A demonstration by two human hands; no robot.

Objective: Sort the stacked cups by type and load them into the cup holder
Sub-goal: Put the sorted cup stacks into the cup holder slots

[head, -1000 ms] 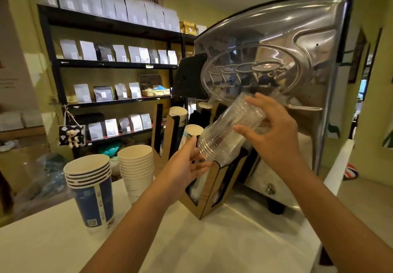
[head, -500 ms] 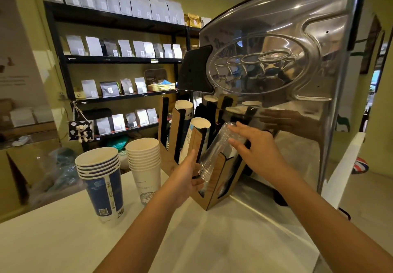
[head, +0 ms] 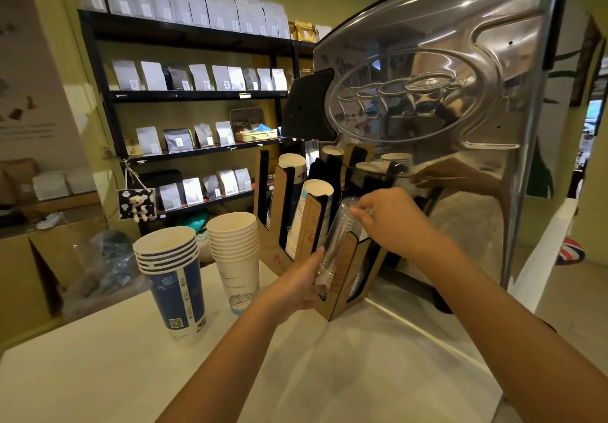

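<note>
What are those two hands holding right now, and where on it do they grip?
A stack of clear plastic cups in the cardboard cup holder. The right hand touches its upper end; the left hand steadies its lower end.

Two cup stacks (head: pixel 171 268) on counter (head: pixel 98 373), left of holder (head: pixel 342 277)
</note>
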